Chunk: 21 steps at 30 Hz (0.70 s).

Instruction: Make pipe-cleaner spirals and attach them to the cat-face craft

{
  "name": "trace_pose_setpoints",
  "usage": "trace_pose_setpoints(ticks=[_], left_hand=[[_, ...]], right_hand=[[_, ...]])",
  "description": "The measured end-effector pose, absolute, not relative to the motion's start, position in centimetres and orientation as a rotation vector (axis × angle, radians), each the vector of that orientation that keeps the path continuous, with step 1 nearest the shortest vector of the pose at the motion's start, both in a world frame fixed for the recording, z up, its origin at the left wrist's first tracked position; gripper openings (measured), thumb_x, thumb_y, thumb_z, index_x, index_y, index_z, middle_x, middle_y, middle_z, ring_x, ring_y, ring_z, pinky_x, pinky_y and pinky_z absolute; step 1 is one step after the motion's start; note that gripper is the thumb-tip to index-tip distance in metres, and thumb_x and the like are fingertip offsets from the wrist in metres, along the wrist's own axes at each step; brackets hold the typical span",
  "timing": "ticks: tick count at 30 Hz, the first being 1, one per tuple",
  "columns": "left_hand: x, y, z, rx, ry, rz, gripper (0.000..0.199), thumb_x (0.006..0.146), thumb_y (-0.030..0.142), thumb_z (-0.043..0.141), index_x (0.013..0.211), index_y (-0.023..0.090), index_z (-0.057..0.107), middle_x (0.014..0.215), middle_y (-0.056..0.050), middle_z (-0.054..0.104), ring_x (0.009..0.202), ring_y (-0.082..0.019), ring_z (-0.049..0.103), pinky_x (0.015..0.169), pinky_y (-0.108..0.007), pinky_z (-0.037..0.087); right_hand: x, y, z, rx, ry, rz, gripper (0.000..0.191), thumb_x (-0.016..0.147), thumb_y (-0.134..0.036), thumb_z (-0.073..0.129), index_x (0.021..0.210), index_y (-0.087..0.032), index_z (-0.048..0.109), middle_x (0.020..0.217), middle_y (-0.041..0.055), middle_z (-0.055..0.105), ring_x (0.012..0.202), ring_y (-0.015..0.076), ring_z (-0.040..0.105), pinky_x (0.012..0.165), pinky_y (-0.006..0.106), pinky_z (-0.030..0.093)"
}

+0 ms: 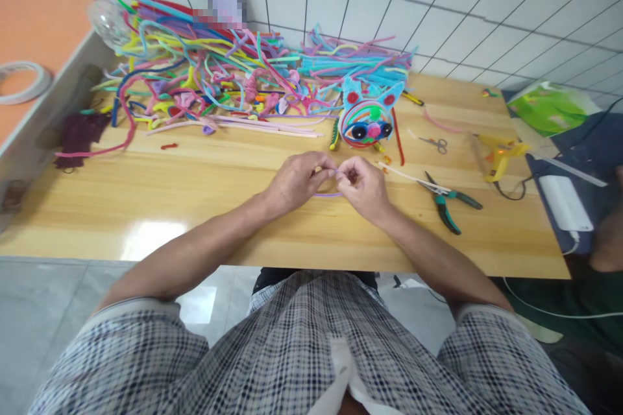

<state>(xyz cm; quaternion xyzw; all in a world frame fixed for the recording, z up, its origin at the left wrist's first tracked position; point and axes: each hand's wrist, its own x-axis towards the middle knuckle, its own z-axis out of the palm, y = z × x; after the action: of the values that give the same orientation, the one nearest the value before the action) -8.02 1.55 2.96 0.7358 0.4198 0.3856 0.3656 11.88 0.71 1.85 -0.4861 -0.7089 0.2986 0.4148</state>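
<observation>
A thin purple pipe cleaner point(329, 194) is bent in a loop between my two hands, its ends meeting at my fingertips. My left hand point(302, 180) pinches it from the left. From the right, my right hand point(363, 187) pinches it too, the fingertips of both hands almost touching. Just behind my hands stands a colourful pipe-cleaner animal head point(368, 118) with blue ears, black eyes and a pink nose.
Many loose pipe cleaners point(219, 71) are heaped along the wall. Pliers point(445, 207), small scissors point(440, 144) and a yellow glue gun point(501, 155) lie to the right. Another person's arm point(608, 237) shows at the right edge.
</observation>
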Motion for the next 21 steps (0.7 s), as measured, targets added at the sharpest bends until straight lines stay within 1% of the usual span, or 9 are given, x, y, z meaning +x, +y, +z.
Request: trace_pose_setpoints(ticks=[2, 4, 6, 9, 13, 17, 19, 21], left_hand=[[-8.1, 1.6, 3.5, 1.913, 1.109, 0.979, 0.009, 0.095, 0.020, 0.070, 0.090, 0.020, 0.077, 0.077, 0.000, 0.073, 0.070, -0.015, 0.059, 0.074, -0.027, 0.046], [-8.1, 1.5, 3.9, 1.893, 1.136, 1.019, 0.009, 0.096, 0.021, 0.069, 0.090, 0.019, 0.075, 0.076, 0.000, 0.071, 0.068, -0.015, 0.058, 0.073, -0.027, 0.045], [-8.1, 1.4, 4.2, 1.853, 1.138, 1.095, 0.010, 0.097, 0.024, 0.068, 0.090, 0.019, 0.073, 0.076, 0.000, 0.070, 0.068, -0.014, 0.057, 0.073, -0.027, 0.045], [-7.9, 1.0, 4.3, 1.771, 1.109, 1.198, 0.013, 0.097, 0.029, 0.067, 0.090, 0.019, 0.071, 0.079, 0.000, 0.070, 0.070, -0.014, 0.056, 0.072, -0.028, 0.045], [-7.6, 0.3, 4.5, 1.592, 1.059, 1.264, 0.022, 0.096, 0.040, 0.071, 0.090, 0.019, 0.070, 0.079, 0.000, 0.068, 0.072, -0.015, 0.055, 0.071, -0.028, 0.044], [-7.1, -0.2, 5.4, 1.400, 0.985, 1.326, 0.041, 0.089, 0.060, 0.079, 0.087, 0.020, 0.068, 0.081, 0.000, 0.065, 0.076, -0.016, 0.055, 0.073, -0.029, 0.046], [-6.9, -0.5, 5.9, 1.335, 0.959, 1.346, 0.048, 0.086, 0.066, 0.081, 0.086, 0.021, 0.066, 0.078, 0.000, 0.062, 0.073, -0.015, 0.052, 0.070, -0.029, 0.045], [-6.8, -0.7, 6.2, 1.282, 0.950, 1.359, 0.050, 0.084, 0.068, 0.082, 0.086, 0.022, 0.065, 0.076, 0.001, 0.059, 0.071, -0.014, 0.049, 0.066, -0.028, 0.043]], right_hand=[[11.8, 0.8, 2.4, -1.192, -1.829, 0.666, 0.008, 0.082, -0.024, 0.067, 0.078, -0.026, 0.060, 0.070, -0.0026, 0.064, 0.062, 0.0142, 0.053, 0.066, 0.031, 0.047], [11.7, 0.9, 3.0, -1.173, -1.832, 0.640, 0.006, 0.087, -0.027, 0.066, 0.082, -0.025, 0.064, 0.072, -0.0019, 0.066, 0.061, 0.0140, 0.054, 0.065, 0.031, 0.047], [11.5, 0.7, 3.7, -1.155, -1.810, 0.656, 0.008, 0.092, -0.031, 0.066, 0.087, -0.025, 0.067, 0.075, -0.0012, 0.069, 0.061, 0.0135, 0.056, 0.063, 0.030, 0.047], [11.1, 0.4, 4.7, -1.142, -1.766, 0.699, 0.009, 0.093, -0.032, 0.068, 0.090, -0.023, 0.069, 0.076, -0.0007, 0.072, 0.063, 0.0134, 0.059, 0.063, 0.029, 0.048], [10.8, -0.2, 5.8, -1.146, -1.719, 0.762, 0.008, 0.093, -0.031, 0.070, 0.091, -0.023, 0.071, 0.077, -0.0007, 0.073, 0.064, 0.0133, 0.060, 0.063, 0.028, 0.049], [10.2, -0.6, 6.2, -1.119, -1.651, 0.792, 0.013, 0.094, -0.036, 0.072, 0.095, -0.023, 0.071, 0.078, -0.0005, 0.073, 0.064, 0.0137, 0.060, 0.063, 0.029, 0.049], [9.8, -0.7, 6.3, -1.104, -1.625, 0.792, 0.017, 0.094, -0.040, 0.073, 0.096, -0.023, 0.070, 0.081, 0.0004, 0.075, 0.066, 0.0143, 0.062, 0.065, 0.030, 0.050], [9.5, -0.9, 6.3, -1.093, -1.603, 0.802, 0.020, 0.095, -0.043, 0.073, 0.097, -0.024, 0.070, 0.084, 0.0014, 0.076, 0.069, 0.0152, 0.064, 0.067, 0.031, 0.051]])
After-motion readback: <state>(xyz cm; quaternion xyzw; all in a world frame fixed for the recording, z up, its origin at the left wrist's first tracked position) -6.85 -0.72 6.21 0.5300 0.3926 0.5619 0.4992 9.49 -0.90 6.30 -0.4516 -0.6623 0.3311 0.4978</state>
